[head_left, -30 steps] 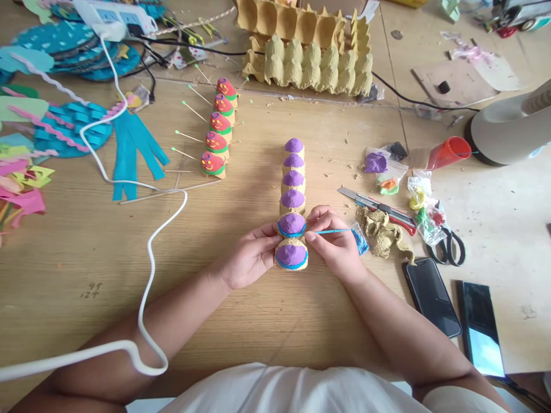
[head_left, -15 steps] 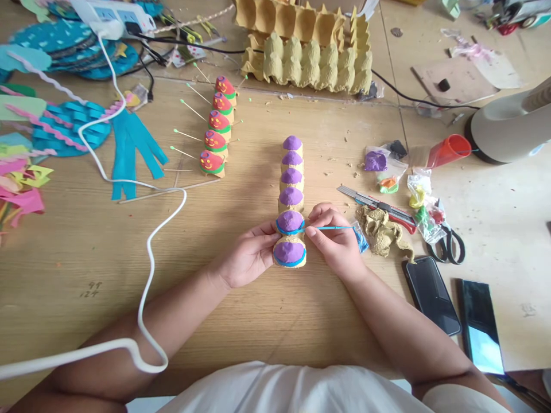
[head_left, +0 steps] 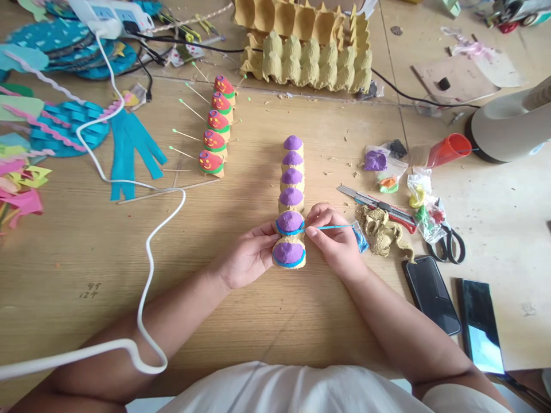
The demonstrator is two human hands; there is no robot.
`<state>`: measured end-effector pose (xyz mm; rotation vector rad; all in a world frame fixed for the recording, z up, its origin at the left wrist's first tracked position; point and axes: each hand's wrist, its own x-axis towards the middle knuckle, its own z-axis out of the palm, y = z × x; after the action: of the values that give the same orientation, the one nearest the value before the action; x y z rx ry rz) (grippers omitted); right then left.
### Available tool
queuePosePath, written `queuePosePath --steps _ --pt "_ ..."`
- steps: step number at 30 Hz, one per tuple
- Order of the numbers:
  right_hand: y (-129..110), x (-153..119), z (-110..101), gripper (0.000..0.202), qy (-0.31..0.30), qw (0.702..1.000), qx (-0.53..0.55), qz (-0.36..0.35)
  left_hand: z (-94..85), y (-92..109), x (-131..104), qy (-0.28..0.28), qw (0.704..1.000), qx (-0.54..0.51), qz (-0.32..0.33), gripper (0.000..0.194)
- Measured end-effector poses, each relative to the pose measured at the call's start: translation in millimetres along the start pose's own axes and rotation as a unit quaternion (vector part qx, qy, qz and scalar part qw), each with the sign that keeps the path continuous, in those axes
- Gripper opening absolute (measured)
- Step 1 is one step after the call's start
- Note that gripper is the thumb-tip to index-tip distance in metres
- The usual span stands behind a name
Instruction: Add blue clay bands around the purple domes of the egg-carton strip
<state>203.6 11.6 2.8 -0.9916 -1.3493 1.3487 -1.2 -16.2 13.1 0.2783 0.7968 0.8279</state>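
On my feed, soft, bright light comes from the right — faint shadows fall leftward, pale glare covers a phone [head_left: 481, 326], and edges look stretched.

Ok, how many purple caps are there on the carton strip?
6 purple caps, all in one row: one nearest the body, the second between the left hand and right hand, then four more in line beyond. None appears hidden.
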Motion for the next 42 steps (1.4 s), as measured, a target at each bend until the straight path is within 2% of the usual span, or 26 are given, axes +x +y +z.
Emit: queuePosePath --steps 4,17,28,37,42 --pt "3.1 0.5 -1.0 0.024 -0.007 0.999 0.046 0.018 -0.1 0.7 0.3 0.003 1.0 0.007 0.001 0.025" --pt "1.4 2.0 -0.7 0.024 0.005 1.0 0.018 0.022 4.2 2.1 -0.5 0.001 1.0 0.014 -0.005 0.027" --pt "2.7 0.9 -0.7 0.023 -0.008 0.997 0.076 0.023 2.0 1.0 0.3 0.011 1.0 0.011 0.005 0.025" --pt "-5.3 0.1 0.8 0.019 -0.007 1.0 0.025 -0.002 6.1 -0.6 -0.3 0.032 0.998 0.028 0.04 0.019" --pt "-4.7 -1.0 -0.9 0.013 -0.022 1.0 0.005 -0.018 8.8 -0.4 -0.4 0.022 0.996 0.049 0.068 0.017"
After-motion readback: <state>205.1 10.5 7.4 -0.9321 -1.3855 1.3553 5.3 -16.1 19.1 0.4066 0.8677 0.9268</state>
